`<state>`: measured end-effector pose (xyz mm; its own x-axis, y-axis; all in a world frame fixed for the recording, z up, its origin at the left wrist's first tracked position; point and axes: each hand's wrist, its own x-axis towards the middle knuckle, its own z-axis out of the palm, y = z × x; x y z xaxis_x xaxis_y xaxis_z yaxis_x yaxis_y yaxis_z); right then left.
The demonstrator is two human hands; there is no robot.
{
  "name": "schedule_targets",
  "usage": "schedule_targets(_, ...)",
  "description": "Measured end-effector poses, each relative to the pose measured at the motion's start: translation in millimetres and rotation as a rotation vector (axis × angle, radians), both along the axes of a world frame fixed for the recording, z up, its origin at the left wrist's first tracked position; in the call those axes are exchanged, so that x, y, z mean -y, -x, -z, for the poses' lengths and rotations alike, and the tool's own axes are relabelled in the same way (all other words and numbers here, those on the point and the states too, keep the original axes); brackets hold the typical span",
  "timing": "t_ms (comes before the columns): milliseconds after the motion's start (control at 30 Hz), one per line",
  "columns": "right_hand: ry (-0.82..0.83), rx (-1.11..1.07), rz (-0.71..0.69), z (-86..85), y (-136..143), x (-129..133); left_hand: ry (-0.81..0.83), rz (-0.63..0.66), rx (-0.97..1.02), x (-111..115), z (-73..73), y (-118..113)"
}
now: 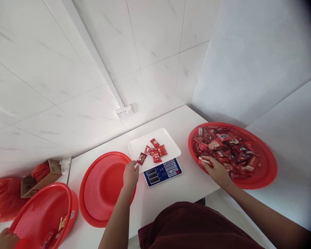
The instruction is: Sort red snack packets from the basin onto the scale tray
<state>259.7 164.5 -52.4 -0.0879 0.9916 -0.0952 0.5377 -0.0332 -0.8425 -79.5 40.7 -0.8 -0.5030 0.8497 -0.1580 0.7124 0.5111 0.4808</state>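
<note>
My left hand (131, 174) is at the left edge of a white weighing tray (171, 141), thumb and forefinger slightly apart and nothing visible between them. Close to its fingertips lies a dark red snack packet (141, 158); several brighter red packets (156, 155) are heaped in the tray's middle. Beneath the tray sits a digital scale (163, 173) with a blue keypad panel. At the near-left rim of a red basket (271, 166) full of red packets, my right hand (216, 170) pinches a small red and white packet (202, 160).
A red plastic basket (89, 197) stands left of the scale. Farther left, another red basket (67, 193) holds a few packets, with another person's hand (6, 238) at its side. A cardboard box (40, 180) and red bags (5, 197) lie behind it. A tiled wall borders the table.
</note>
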Motion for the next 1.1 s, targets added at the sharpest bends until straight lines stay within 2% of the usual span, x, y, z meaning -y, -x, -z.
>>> schedule_targets(100,-0.024,-0.047,0.091,16.2,-7,-1,0.016,-0.008,-0.049,-12,3.3,7)
schedule_targets(200,-0.008,-0.109,0.135,24.3,-6,-2,0.036,0.007,-0.085,-24,8.1,7)
schedule_targets(500,-0.030,-0.069,0.121,30.1,-8,-7,0.102,0.090,-0.160,-47,19.6,4)
schedule_targets(600,0.008,-0.068,0.113,30.7,-8,-7,0.124,0.104,-0.176,-51,22.0,3)
schedule_targets(700,0.051,-0.086,0.113,31.2,-8,-7,0.137,0.115,-0.185,-52,24.4,3)
schedule_targets(933,-0.011,-0.071,0.147,29.8,-7,-7,0.110,0.143,-0.183,-45,30.4,-8)
schedule_targets(1033,-0.001,-0.077,0.137,29.9,-6,-8,0.072,0.133,-0.177,-42,25.2,-10)
schedule_targets(1100,-0.006,-0.081,0.138,31.0,-7,-8,0.037,0.111,-0.182,-35,16.2,-6)
